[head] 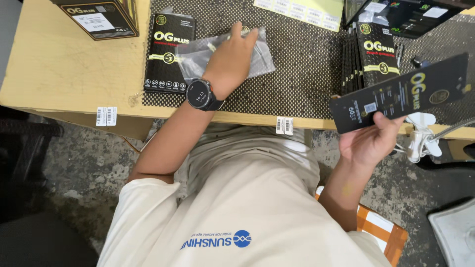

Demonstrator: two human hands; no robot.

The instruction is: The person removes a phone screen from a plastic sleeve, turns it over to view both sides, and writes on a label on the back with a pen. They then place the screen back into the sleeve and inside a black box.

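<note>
Below, left hand (232, 54) flat on clear plastic sleeves (257, 62), right hand (368, 143) closed around a slim black box (401, 94).

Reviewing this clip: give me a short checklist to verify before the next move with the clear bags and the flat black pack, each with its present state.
1. Left hand rests on the clear plastic bags: ok, palm down, fingers spread over them.
2. Right hand has a firm hold on the flat black pack: ok, gripped at its lower edge, held tilted beyond the table edge.
3. One bag is separated from the pile: cannot tell, the clear layers overlap.
4. The bag's mouth is open: cannot tell.
5. The mesh mat beside the bags is free: ok.
6. The stack of black packs stands clear of both hands: ok.
</note>
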